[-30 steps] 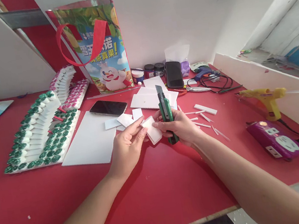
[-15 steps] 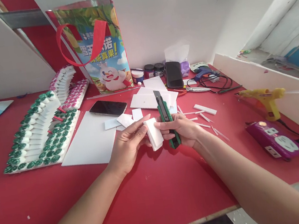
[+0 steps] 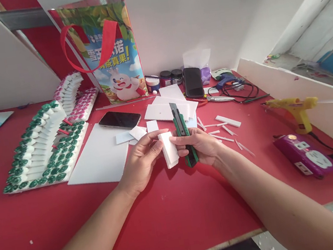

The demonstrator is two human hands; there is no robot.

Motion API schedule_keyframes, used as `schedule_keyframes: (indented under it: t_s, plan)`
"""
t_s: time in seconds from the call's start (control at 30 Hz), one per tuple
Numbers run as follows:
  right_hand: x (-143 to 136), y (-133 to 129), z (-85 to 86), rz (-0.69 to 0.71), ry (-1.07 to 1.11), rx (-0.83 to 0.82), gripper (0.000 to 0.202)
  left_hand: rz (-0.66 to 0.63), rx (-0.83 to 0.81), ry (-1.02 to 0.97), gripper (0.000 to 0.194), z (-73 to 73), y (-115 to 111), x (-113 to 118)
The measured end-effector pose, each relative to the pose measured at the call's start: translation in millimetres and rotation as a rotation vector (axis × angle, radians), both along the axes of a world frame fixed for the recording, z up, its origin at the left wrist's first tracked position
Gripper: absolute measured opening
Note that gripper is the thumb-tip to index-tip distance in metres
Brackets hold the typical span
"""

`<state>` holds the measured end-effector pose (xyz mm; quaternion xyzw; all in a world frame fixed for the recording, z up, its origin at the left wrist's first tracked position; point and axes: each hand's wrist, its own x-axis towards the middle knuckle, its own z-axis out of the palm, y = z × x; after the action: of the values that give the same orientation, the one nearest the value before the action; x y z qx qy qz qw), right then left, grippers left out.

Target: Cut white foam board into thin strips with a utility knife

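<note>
Between both hands, above the red table [image 3: 156, 222], is a small stack of white foam pieces [image 3: 169, 151]. My left hand [image 3: 142, 158] pinches its left side with thumb and fingers. My right hand [image 3: 199, 143] holds a green utility knife [image 3: 183, 135] upright against the palm, its blade pointing away, while the right thumb touches the stack's right side. Small white pieces [image 3: 138, 132] and larger white sheets [image 3: 167, 110] lie just beyond the hands. Thin white strips [image 3: 224, 137] are scattered to the right.
A patterned bag [image 3: 108, 50] stands at the back. Green-dotted foam work [image 3: 48, 151] and a phone [image 3: 120, 119] lie left. At right are a yellow glue gun [image 3: 296, 112], a purple power strip [image 3: 307, 156], scissors [image 3: 220, 98] and cables.
The white stack and the knife have shifted slightly left with my hands. The knife leans a little more to the left. Both grips stay the same.
</note>
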<state>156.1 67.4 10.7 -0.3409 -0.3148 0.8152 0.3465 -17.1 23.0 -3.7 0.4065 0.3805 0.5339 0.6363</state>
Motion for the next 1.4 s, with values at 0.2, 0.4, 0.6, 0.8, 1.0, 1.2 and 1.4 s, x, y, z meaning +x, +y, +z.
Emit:
schedule_keyframes:
  t_s: [0.2,0.4,0.6,0.8,1.0,1.2,1.4]
  plan:
    - [-2,-4,1.9,-0.006,-0.012,-0.012,0.032,-0.004,-0.022,-0.031,0.021,1.6,0,1]
    - [-2,-3,-1.4,-0.056,-0.044,-0.007,0.034,-0.005,-0.001,0.034,0.024,-1.9,2,0]
    - [0,-3,1.7,-0.048,-0.113,-0.022,0.038,0.024,0.067,0.227,0.027,-4.5,1,-4]
    - [2,-3,5.9,-0.100,-0.239,0.039,0.031,-0.039,0.049,0.282,0.036,2.4,3,-7]
    - [0,-4,9.4,-0.119,-0.300,0.041,0.028,-0.083,0.040,0.386,0.049,4.4,2,-5]
    - [1,-2,5.7,-0.074,-0.254,0.058,0.035,-0.011,0.000,0.321,0.049,4.8,-2,1]
    - [7,3,4.9,0.061,-0.205,0.022,0.038,0.111,-0.048,0.203,0.051,10.4,-1,-1]
